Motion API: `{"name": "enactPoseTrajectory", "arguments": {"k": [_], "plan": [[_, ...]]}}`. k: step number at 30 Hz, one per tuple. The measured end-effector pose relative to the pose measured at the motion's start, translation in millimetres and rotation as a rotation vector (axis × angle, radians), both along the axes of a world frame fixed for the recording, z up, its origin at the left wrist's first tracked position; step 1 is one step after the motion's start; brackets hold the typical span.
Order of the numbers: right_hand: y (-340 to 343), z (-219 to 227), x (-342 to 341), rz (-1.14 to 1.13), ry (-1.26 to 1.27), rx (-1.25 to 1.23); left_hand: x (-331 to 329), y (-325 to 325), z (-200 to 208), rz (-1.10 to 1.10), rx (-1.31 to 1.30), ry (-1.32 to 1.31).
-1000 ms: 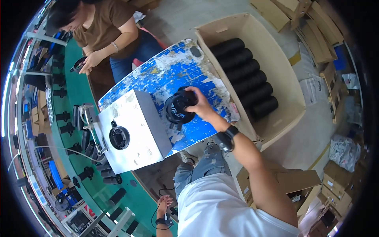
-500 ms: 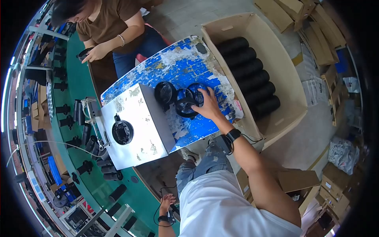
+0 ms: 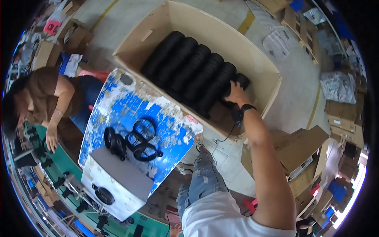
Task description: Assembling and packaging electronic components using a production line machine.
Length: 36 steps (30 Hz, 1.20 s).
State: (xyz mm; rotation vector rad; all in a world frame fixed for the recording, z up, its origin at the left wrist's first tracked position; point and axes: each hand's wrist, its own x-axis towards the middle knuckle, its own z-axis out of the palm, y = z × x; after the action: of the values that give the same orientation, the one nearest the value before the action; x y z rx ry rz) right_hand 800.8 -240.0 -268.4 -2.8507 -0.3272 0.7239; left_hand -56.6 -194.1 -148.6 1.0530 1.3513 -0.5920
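head view: the person's right hand [image 3: 237, 94] is inside a large open tan cardboard carton [image 3: 225, 37] that fills the upper middle of the frame. its fingers are bent over the near part of the rightmost black ribbed cylindrical piece [image 3: 242, 80]; whether they grip it or only rest on it cannot be told. that piece lies at the right end of a group of long black ribbed cylindrical rows [image 3: 187, 65], set side by side and slanting across the carton floor. a black wristband [image 3: 248, 107] sits on the right wrist.

the person's left hand [image 3: 176, 230] is at the lower edge of the frame, left of the white shirt, and only partly visible; its state cannot be told.

left of centre stands a worn blue table with flaking paint [image 3: 106, 106], its edge near the carton. on it, several round black plastic rings [image 3: 145, 152] lie close together beside a white box-shaped stand [image 3: 124, 201]. a round black part with a small tab [image 3: 104, 195] sits on the stand's white face.

at the left of the frame, a co-worker in a brown top [image 3: 42, 94] leans over a long green bench [image 3: 63, 166], one hand [image 3: 51, 137] hanging above it. an open brown cardboard box [image 3: 292, 152] stands right of the person's right forearm.
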Motion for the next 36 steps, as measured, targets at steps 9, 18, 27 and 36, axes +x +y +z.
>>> {"name": "enactPoseTrajectory", "arguments": {"k": [9, 18, 27, 36], "plan": [[-47, -137, -19, -0.033, -0.198, -0.301, 86, 77, 7, 0.054, -0.087, 0.056], [-32, -120, -43, -0.136, -0.009, -0.099, 94, 98, 26, 0.144, -0.262, 0.087], [-50, -132, -9, -0.086, 0.015, -0.065, 67, 97, 47, 0.314, -0.382, 0.094], [-39, -99, -31, -0.007, 0.432, 0.243, 121, 41, 58, 0.302, -0.072, 0.233]]}}
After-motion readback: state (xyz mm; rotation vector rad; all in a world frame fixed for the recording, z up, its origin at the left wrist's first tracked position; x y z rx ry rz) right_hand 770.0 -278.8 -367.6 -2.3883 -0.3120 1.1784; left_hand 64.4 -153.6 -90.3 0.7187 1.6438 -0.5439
